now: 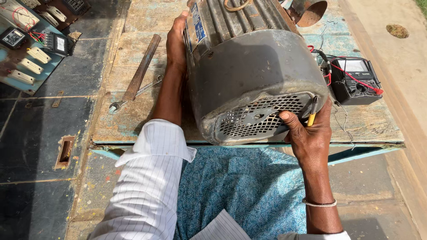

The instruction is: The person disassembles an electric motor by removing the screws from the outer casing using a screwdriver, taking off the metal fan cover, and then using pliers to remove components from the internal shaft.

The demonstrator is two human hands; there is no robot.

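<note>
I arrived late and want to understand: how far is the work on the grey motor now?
Done: the grey motor lies on the wooden table, with a multimeter beside it. In hand: the left hand steadies its side, and the right hand grips the fan end, holding a yellow-handled tool. Left: the grille cover is still on; wrench and chisel lie untouched.

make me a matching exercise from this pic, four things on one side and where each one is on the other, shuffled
Things:
1. spanner
2. meter
3. left hand
4. right hand

Places:
A. at the grilled end of the motor, gripping a yellow-handled tool
B. flat on the table, left of the motor
C. on the motor's left side, near the far end
D. on the table, right of the motor, with red leads

Pairs: 1-B, 2-D, 3-C, 4-A
</note>
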